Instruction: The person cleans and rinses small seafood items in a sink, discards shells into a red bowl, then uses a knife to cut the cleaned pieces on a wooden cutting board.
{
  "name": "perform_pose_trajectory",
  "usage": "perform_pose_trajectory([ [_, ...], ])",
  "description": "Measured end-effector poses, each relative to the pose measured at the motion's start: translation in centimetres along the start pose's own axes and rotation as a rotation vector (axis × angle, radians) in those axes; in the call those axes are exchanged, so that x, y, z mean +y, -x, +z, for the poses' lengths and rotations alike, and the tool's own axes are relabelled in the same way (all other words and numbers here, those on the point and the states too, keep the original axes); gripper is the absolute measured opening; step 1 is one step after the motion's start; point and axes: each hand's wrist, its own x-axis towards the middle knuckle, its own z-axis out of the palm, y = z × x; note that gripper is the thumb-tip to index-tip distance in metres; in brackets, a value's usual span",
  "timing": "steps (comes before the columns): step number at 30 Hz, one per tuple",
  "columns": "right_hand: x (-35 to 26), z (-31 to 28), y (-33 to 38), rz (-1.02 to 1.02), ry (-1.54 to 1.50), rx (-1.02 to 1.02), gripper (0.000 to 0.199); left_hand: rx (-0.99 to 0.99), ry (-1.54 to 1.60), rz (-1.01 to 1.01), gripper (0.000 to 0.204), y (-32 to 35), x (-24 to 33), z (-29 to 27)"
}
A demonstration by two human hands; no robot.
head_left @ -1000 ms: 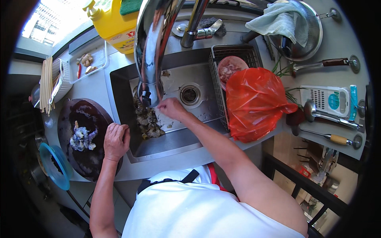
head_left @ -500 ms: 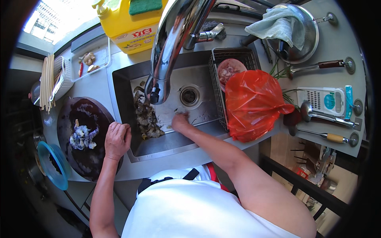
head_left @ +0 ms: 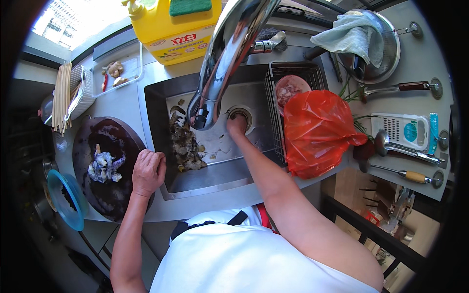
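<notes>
My left hand (head_left: 149,172) is curled closed at the right edge of the round dark chopping board (head_left: 105,202), beside the sink. Its fingertips are hidden, so whatever they hold, if anything, does not show. A small pile of pale, bluish pieces like peeled shrimp (head_left: 105,167) lies on the board. Inside the steel sink (head_left: 210,183), my right hand (head_left: 237,125) reaches down into the round drain (head_left: 243,113); its fingers are dim and partly hidden. Left of it lies a grey-brown heap of what look like shrimp shells (head_left: 185,149).
A chrome faucet (head_left: 217,73) arches over the sink. On the right, a red plastic bag (head_left: 317,134) and a pink bowl of meat (head_left: 291,90) sit by a wire rack (head_left: 274,105). A yellow jug (head_left: 173,36) stands behind; a blue basin (head_left: 71,202) is at left.
My right hand has moved from the sink floor up and right to the drain. My left hand stays at the board's edge. The whole view has shifted slightly.
</notes>
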Motion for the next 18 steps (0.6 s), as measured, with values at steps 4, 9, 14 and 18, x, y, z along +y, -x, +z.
perform_pose_trajectory([
  [4,0.0,-0.2,1.6,-0.121,0.119,-0.031,0.035,-0.006,0.001,-0.01,0.014,0.1,0.0,0.0],
  [9,-0.7,0.8,3.5,-0.307,0.119,0.125,0.029,0.009,-0.013,0.014,0.014,-0.3,0.2,0.0],
  [14,-2.8,-1.8,5.8,-0.462,0.224,-0.263,0.032,0.004,-0.028,0.007,0.014,-0.2,0.3,0.0],
  [18,-2.7,-1.3,4.7,-0.485,0.082,-0.065,0.032,-0.007,-0.027,0.013,0.013,-0.5,0.5,-0.2],
])
